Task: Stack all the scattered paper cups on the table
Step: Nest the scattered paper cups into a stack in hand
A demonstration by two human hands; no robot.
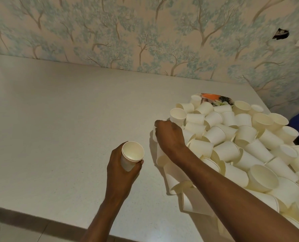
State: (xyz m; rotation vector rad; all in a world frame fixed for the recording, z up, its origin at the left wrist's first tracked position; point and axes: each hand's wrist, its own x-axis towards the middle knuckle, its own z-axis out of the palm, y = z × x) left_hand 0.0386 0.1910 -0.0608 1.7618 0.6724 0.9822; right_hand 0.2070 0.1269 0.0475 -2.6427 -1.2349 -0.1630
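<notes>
Head view: left grip (123, 165) grasps stacked cups (132, 155); right grip (168, 135) clasps a cup (155, 130) at the pile's (241, 145) edge.

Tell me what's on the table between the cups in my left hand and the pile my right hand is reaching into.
Nothing: in the head view only a narrow strip of bare table separates the held cups from the pile.
</notes>
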